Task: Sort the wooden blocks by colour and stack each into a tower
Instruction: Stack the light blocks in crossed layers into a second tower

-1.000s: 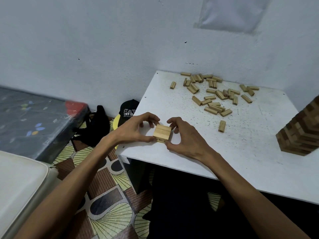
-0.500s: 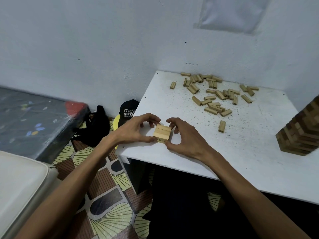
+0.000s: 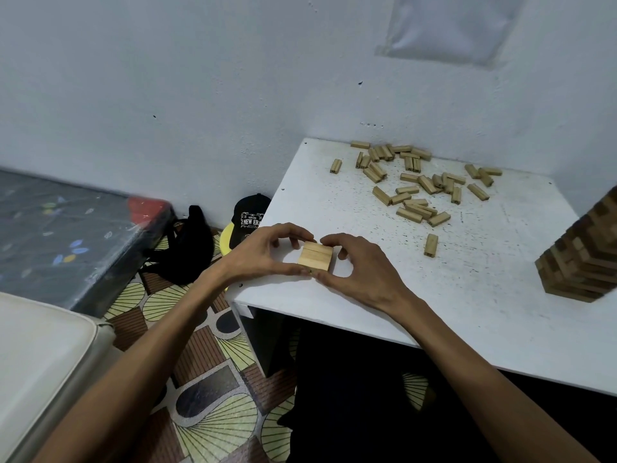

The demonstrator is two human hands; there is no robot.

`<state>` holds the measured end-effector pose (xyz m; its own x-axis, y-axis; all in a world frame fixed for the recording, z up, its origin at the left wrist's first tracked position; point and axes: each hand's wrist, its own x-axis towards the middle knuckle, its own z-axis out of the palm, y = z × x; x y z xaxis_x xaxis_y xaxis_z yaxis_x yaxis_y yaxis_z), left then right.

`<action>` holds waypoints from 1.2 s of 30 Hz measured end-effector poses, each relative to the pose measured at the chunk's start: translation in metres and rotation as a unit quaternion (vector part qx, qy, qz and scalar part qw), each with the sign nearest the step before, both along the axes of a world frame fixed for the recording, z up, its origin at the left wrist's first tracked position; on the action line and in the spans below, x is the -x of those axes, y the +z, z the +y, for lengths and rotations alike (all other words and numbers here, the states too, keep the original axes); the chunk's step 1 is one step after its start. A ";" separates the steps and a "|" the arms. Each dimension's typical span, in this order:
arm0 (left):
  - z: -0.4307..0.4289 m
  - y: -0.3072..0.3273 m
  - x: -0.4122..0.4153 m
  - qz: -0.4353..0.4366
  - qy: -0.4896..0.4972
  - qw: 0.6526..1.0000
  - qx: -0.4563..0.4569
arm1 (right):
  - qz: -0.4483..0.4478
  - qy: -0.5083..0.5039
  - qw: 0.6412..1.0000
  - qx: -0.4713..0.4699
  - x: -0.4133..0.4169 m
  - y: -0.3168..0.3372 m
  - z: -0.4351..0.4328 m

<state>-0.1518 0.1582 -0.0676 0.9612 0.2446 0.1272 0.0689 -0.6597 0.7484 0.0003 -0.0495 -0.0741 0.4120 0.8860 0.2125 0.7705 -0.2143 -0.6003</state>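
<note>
Right now, from your head camera, both of your hands are closed around the light block stack [image 3: 315,256], which sits near the front-left corner of the white surface [image 3: 467,295]. Your left hand [image 3: 263,252] pinches the stack from its left side, thumb along the near face and fingers curled over the far edge. Your right hand [image 3: 360,272] grips it from the right in the same way, thumb at the near corner and fingers arched over the far side. The top of the stack shows pale blocks laid side by side; how many layers lie under them you cannot tell, since your fingers hide the sides. Toward the back edge of the surface lies a scatter of loose light blocks [image 3: 414,185], some touching and some overlapping, with one single block [image 3: 431,244] lying apart from them, nearer the middle. At the right edge stands a tall tower of darker blocks [image 3: 581,259], cut off by the frame and looking twisted along its height. Off the surface's left edge, a black cap [image 3: 248,217] and a black bag [image 3: 187,248] lie on the patterned floor [image 3: 207,412], against the wall, beside a dark mattress [image 3: 66,228].
</note>
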 end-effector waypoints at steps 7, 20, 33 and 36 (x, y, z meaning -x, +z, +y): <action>0.000 -0.002 0.000 -0.001 0.005 1.000 0.008 | -0.004 0.002 1.000 0.000 -0.001 -0.002 0.001; 0.002 -0.005 -0.001 0.015 -0.012 1.000 0.004 | 0.012 -0.001 1.000 0.001 0.000 -0.001 -0.001; 0.005 -0.007 0.000 0.036 -0.014 0.999 -0.010 | 0.017 -0.011 1.000 -0.002 -0.001 -0.005 -0.002; 0.005 -0.008 -0.001 0.033 -0.017 0.999 -0.007 | 0.016 -0.011 1.000 0.001 -0.001 -0.005 -0.002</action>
